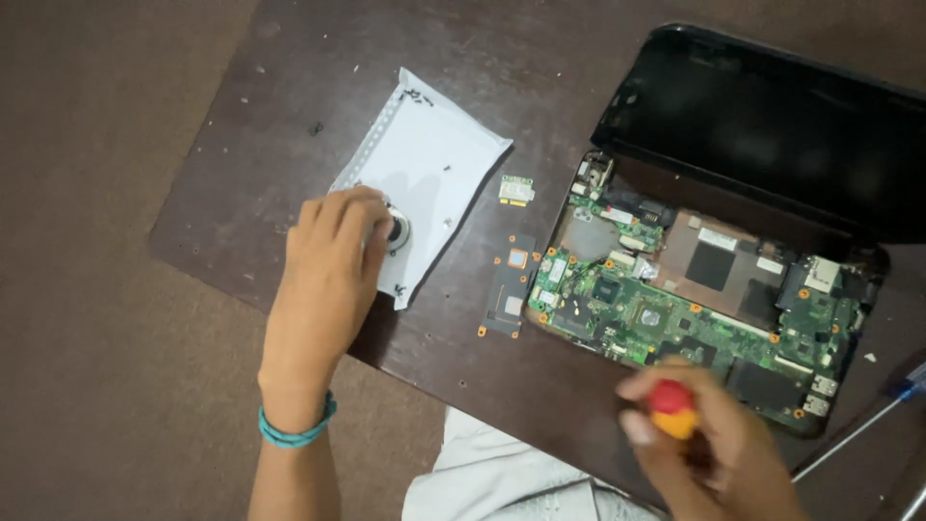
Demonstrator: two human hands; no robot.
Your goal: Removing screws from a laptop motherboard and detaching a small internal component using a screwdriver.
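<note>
While our left hand (333,256) rests fingers-down on the white sheet of paper (434,164), it covers a small round metal part (397,232) at the sheet's near edge; whether the fingers pinch that part or only touch it, we cannot tell. Our right hand (709,439) is closed around a screwdriver with a red and yellow handle (670,407), held just in front of the opened laptop (694,289), at its near edge. The tip is hidden by the hand and the picture is blurred there.

We judge that we are midway through stripping the laptop: a removed piece is being handled on the paper left of the machine, while the driver waits by the board. A next move would call for seating the tip squarely on a small screw, and for keeping loose parts on the sheet.

The laptop lies on the dark wooden table (289,58), its black screen (772,125) folded back and its cover off, so that the green circuit board shows, with chips and a copper-brown plate. Just left of the laptop lies a dark bracket with orange tabs (508,287), and a small green card (517,189) beyond it. Tiny dark screws dot the paper. Right of the laptop a second, blue-handled tool (887,405) lies.
</note>
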